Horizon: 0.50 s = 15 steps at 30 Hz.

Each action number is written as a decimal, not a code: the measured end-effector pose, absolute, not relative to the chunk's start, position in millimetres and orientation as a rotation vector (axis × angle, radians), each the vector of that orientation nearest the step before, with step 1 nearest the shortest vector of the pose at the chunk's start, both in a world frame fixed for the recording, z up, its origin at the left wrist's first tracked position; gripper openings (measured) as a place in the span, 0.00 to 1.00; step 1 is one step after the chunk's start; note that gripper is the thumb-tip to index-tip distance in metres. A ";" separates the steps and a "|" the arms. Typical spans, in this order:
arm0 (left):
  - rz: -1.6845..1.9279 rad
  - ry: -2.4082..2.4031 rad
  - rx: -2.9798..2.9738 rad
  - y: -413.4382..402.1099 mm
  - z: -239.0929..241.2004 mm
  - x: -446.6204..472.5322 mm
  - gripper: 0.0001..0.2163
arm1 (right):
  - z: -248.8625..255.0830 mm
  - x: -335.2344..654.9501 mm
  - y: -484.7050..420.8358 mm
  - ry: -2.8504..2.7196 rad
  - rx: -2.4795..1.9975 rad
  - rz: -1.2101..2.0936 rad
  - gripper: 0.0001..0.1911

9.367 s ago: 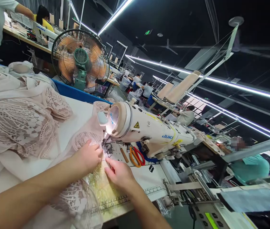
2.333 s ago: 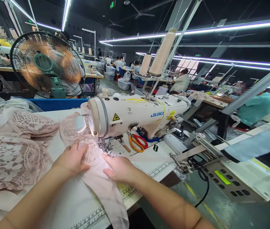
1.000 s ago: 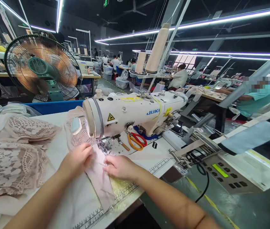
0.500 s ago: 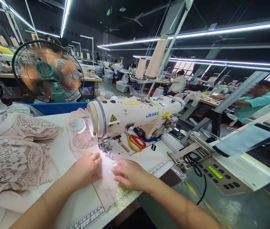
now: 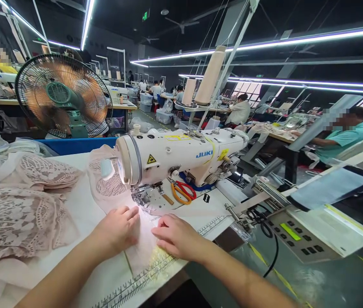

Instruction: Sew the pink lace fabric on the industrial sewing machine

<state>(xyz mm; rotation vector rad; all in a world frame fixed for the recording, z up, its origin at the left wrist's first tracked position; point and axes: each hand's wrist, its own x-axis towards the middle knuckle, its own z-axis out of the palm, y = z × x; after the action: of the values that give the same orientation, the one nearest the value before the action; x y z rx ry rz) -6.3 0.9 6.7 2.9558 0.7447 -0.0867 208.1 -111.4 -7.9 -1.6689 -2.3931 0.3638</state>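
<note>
A white JUKI sewing machine (image 5: 181,156) stands on the white table (image 5: 81,205). A strip of pale pink fabric (image 5: 143,244) runs from under its presser foot (image 5: 141,196) toward me. My left hand (image 5: 119,229) lies on the left side of the strip with its fingers curled down onto the cloth. My right hand (image 5: 175,235) presses the strip's right side, fingers flat and together. Behind the needle the pink lace piece (image 5: 106,186) bunches up.
A heap of pink lace garments (image 5: 17,201) covers the table's left. Orange and red scissors (image 5: 181,191) lie under the machine arm. A green fan (image 5: 62,96) stands behind. A control panel (image 5: 293,235) sits at right. Thread cones (image 5: 208,77) rise above. Other people sit at far tables.
Both hands have slid a little toward me along the pink strip since one second ago, away from the presser foot. The machine and lace heap stay put.
</note>
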 end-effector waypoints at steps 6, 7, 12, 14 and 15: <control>-0.036 0.689 3.027 2.5 0.8 -10.1 0.15 | -8.3 209.6 -108.4 -2.391 -1.654 0.354 0.12; -0.030 0.675 3.039 2.2 0.8 -10.7 0.15 | -7.6 209.7 -107.8 -2.394 -1.656 0.354 0.12; 0.012 0.637 3.038 1.4 2.8 -13.3 0.19 | -4.1 207.8 -101.8 -2.437 -1.643 0.338 0.13; 0.008 0.633 3.021 2.4 1.6 -13.1 0.21 | -2.2 206.1 -98.5 -2.470 -1.652 0.317 0.14; -0.002 0.633 3.015 3.1 0.6 -12.7 0.21 | -0.8 205.0 -96.9 -2.490 -1.665 0.308 0.14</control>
<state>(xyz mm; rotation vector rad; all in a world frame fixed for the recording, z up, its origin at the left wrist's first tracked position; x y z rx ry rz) -12.7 3.1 0.6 3.0150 0.6327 -0.0020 205.0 -96.9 -0.8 -1.6653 -2.4904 0.3076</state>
